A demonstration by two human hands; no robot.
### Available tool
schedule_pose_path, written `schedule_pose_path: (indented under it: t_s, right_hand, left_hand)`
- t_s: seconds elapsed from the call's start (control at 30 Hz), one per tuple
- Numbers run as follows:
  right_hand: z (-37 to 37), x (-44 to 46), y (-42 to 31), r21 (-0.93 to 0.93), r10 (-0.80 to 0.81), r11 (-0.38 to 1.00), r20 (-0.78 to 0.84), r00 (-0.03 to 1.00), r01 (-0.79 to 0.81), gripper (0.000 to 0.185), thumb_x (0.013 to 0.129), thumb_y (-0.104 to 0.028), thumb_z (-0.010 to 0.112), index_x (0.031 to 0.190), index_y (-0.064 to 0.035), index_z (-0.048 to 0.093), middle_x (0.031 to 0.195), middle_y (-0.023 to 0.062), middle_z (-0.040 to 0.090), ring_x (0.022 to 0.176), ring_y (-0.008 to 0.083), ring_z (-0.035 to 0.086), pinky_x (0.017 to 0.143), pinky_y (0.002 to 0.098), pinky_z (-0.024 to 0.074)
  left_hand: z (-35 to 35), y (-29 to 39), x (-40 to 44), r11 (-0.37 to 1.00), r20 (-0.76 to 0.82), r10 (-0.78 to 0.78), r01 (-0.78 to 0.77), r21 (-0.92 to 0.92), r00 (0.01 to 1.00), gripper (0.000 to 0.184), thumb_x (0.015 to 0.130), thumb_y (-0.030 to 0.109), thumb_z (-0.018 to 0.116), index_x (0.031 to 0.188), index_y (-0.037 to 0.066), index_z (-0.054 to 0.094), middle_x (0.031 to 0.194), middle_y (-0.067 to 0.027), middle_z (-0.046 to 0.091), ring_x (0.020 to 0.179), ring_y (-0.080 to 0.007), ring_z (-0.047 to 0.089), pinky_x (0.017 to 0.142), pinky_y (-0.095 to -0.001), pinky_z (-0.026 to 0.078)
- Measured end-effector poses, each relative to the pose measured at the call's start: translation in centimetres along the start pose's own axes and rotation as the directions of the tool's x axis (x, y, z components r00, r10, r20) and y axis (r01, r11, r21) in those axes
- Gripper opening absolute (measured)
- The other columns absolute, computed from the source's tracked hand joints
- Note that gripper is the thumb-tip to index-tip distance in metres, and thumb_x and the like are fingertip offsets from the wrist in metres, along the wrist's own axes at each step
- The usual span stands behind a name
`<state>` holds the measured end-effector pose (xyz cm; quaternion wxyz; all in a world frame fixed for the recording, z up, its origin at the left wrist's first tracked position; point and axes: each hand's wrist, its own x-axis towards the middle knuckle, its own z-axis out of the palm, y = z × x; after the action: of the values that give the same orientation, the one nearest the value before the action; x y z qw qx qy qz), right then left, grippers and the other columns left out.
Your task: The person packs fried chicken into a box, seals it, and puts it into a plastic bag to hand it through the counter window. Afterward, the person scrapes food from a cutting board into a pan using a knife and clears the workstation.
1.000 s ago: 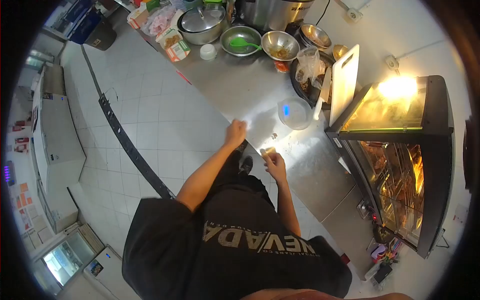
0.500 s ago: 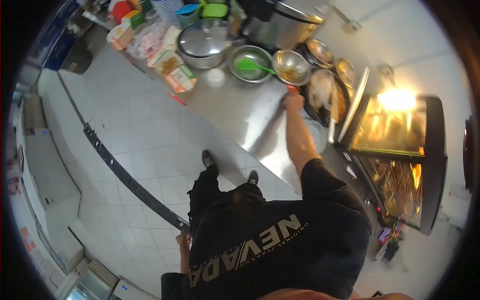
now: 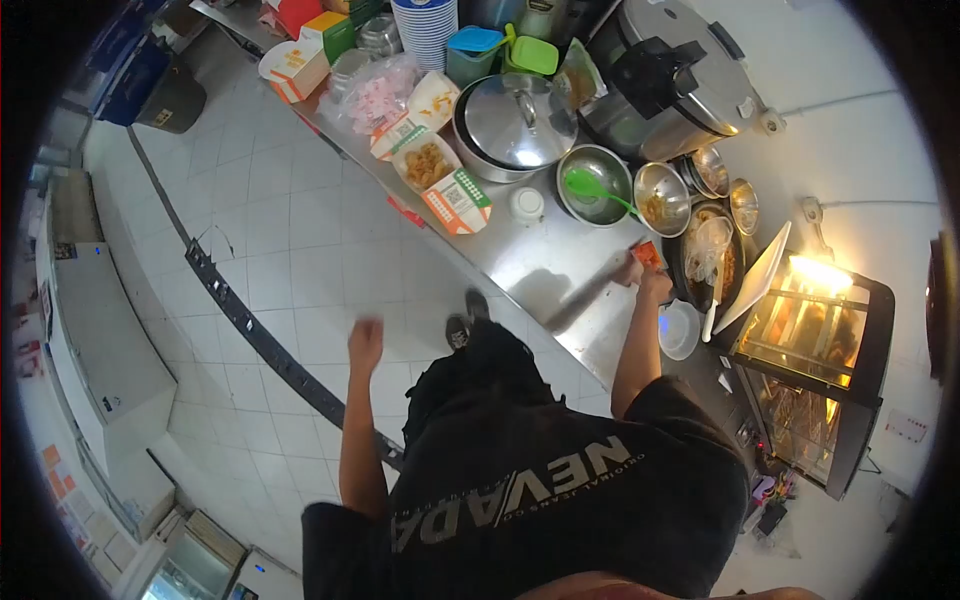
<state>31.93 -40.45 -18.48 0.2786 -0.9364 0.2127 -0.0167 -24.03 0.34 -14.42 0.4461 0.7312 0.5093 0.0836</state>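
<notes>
My right hand is over the steel counter, closed on a small red packet whose kind I cannot make out further. Just beyond it are a metal bowl with some food in it and a wider metal bowl with a green spoon resting inside. Right of the hand, a dark pan holds food and a plastic bag, with a knife lying across its edge. My left hand is raised above the floor, away from the counter; motion blurs its fingers.
Along the counter stand a lidded pot, a white jar, paper food boxes and stacked cups. A large steel urn is at the back. A lit glass warmer stands at the right.
My left hand has risen from low by my side to in front of me. My right hand stays over the counter, the red packet now showing more plainly. The view has shifted.
</notes>
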Motion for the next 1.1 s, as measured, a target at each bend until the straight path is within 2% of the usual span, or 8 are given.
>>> schedule_pose_path:
  t_s: [0.07,0.1,0.3,0.47,0.6,0.83,0.93,1.1]
  right_hand:
    - [-2.4,-4.4,-0.2,0.017,-0.119,0.993,0.08,0.99,0.118,0.04,0.077,-0.035,0.082,0.094,0.0003,0.074,0.087,0.0178,0.073,0.082,0.0275,0.072,0.076,0.0382,0.0551]
    - [-4.5,-7.5,-2.3,0.023,-0.16,0.987,0.128,0.979,0.159,0.034,0.08,-0.03,0.081,0.092,0.0004,0.074,0.084,0.016,0.073,0.077,0.0252,0.071,0.073,0.0368,0.0549]
    - [-8.6,-22.3,-18.5,0.539,-0.625,0.686,0.094,0.775,0.488,0.018,0.086,-0.017,0.078,0.087,-0.0006,0.07,0.075,0.0057,0.069,0.066,0.0083,0.063,0.054,0.0255,0.0503]
    - [-2.1,-28.2,-31.4,0.528,-0.763,0.564,0.038,0.646,0.635,0.016,0.086,-0.017,0.078,0.089,-0.0032,0.07,0.084,0.007,0.071,0.072,0.0154,0.067,0.059,0.029,0.0537]
    - [3.2,-29.8,-36.1,0.373,-0.92,0.358,-0.016,0.392,0.856,0.015,0.084,-0.019,0.075,0.091,-0.0069,0.069,0.085,0.0133,0.07,0.08,0.0324,0.066,0.066,0.0413,0.0528]
    - [0.4,-32.7,-34.1,0.339,-0.796,0.606,0.246,0.554,0.72,0.026,0.091,-0.029,0.067,0.099,-0.0054,0.066,0.087,0.0135,0.068,0.085,0.0339,0.067,0.066,0.0441,0.0533]
    - [0.2,-33.5,-31.1,-0.016,-0.436,0.839,0.577,0.691,0.544,0.039,0.091,-0.039,0.065,0.102,-0.0016,0.066,0.094,0.0161,0.072,0.086,0.0337,0.071,0.072,0.0423,0.0548]
    - [3.8,-34.7,-26.5,-0.083,-0.184,0.949,0.634,0.751,0.303,0.064,0.087,-0.043,0.069,0.127,0.0031,0.05,0.097,0.0211,0.07,0.093,0.0353,0.07,0.081,0.0426,0.0551]
  left_hand:
    - [-0.2,8.2,7.2,0.927,-0.023,0.373,-0.372,0.049,0.927,0.024,0.098,0.024,0.058,0.104,0.001,0.062,0.093,-0.0168,0.069,0.089,-0.0338,0.068,0.077,-0.0413,0.052]
    - [-0.6,14.0,8.6,0.935,-0.045,0.28,-0.283,-0.215,0.959,0.023,0.098,0.024,0.06,0.104,0.002,0.063,0.093,-0.0137,0.071,0.085,-0.0264,0.069,0.075,-0.0375,0.053]
    - [2.1,20.6,15.7,0.957,0.027,0.229,-0.22,-0.189,0.973,0.024,0.093,0.026,0.066,0.096,0.002,0.066,0.085,-0.0149,0.071,0.078,-0.0261,0.071,0.073,-0.0358,0.055]
    - [3.9,16.5,18.7,0.982,0.042,0.186,-0.184,-0.036,0.982,0.025,0.093,0.025,0.063,0.095,0.0,0.067,0.081,-0.0079,0.072,0.076,-0.0167,0.07,0.071,-0.0307,0.055]
    - [2.1,16.0,22.7,0.992,0.003,0.126,-0.126,0.005,0.992,0.024,0.089,0.025,0.068,0.092,0.001,0.067,0.083,-0.0148,0.072,0.076,-0.0287,0.071,0.071,-0.0391,0.056]
    - [1.0,18.5,28.8,0.925,-0.046,0.374,-0.369,0.093,0.926,0.024,0.092,0.022,0.064,0.102,0.001,0.066,0.093,-0.0161,0.071,0.078,-0.028,0.07,0.073,-0.0393,0.055]
    - [1.0,19.5,30.3,0.859,0.041,0.502,-0.504,0.095,0.864,0.022,0.091,0.018,0.063,0.105,0.001,0.066,0.095,-0.0169,0.069,0.078,-0.0285,0.07,0.074,-0.0399,0.054]
    - [0.8,20.3,32.1,0.793,0.187,0.587,-0.606,0.064,0.788,0.014,0.09,0.011,0.063,0.097,-0.001,0.065,0.089,-0.0181,0.067,0.079,-0.033,0.068,0.072,-0.0433,0.054]
